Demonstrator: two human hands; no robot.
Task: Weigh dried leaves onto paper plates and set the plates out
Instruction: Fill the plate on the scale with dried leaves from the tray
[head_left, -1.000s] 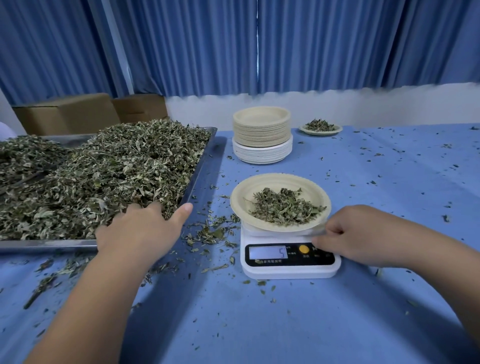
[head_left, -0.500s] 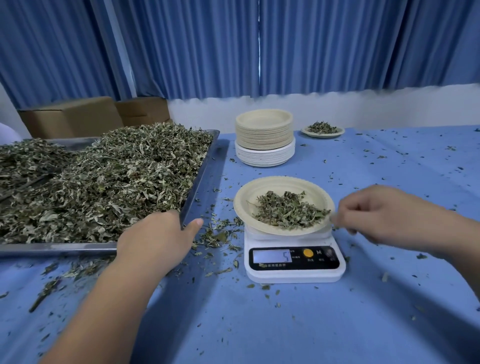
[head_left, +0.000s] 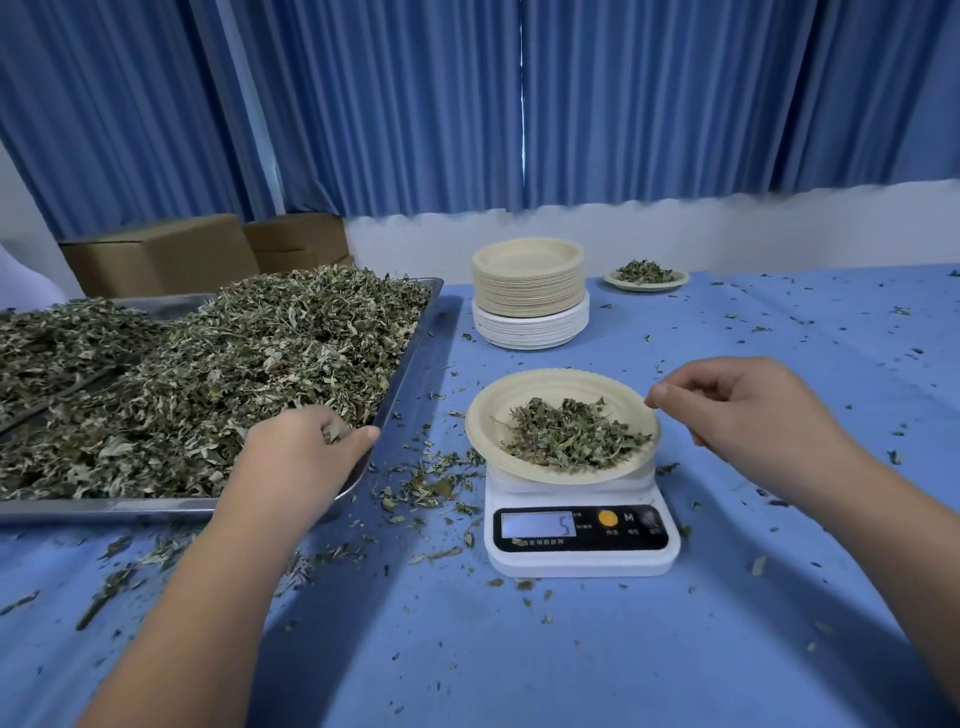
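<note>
Rising since earlier, right hand (head_left: 743, 410) pinches plate (head_left: 561, 426) rim; left hand (head_left: 306, 457) grip closes on leaves (head_left: 208, 374).

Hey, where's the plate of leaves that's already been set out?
In the head view, the filled plate sits far back on the table, just right of the stack of empty plates.

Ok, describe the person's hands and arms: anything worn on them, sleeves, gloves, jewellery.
Both are bare. The left hand and right hand have no gloves, and no rings show. Both forearms are uncovered to the frame edge: no sleeves, watch or bracelet in view.
</note>
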